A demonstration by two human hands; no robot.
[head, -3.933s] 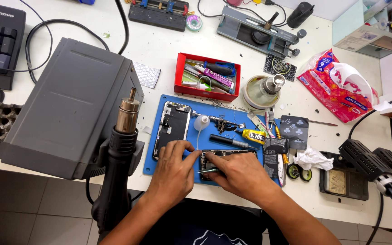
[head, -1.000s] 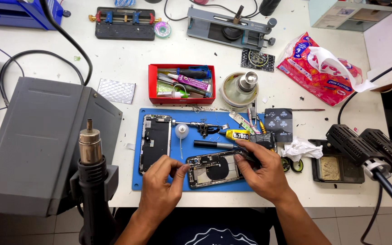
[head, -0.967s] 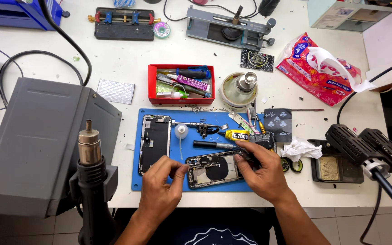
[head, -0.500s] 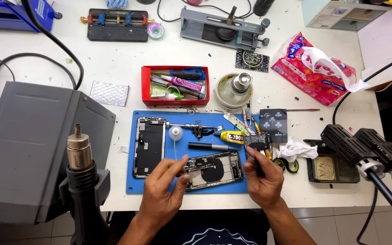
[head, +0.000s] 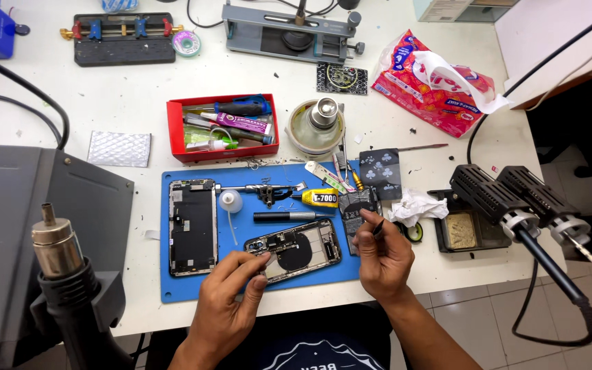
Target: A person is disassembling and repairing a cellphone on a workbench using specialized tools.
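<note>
head view, low centre of the frame: the left hand (head: 224, 301) pinches the near left corner of an opened phone body (head: 294, 250) lying on the blue mat (head: 186, 291), thumb and fingers closed on its edge. just right of it, the right hand (head: 384, 257) is curled around a thin dark tool (head: 377, 228), tip up, lifted off the phone. to work well here, i'd judge the left hand should pin the frame flat while the tool comes in low and gently, clear of the small parts inside. the detached screen (head: 192, 226) lies to the left, a black screwdriver (head: 289, 216) just above. the tool's tip is too small to make out, and the left fingertips hide that corner of the phone
</note>
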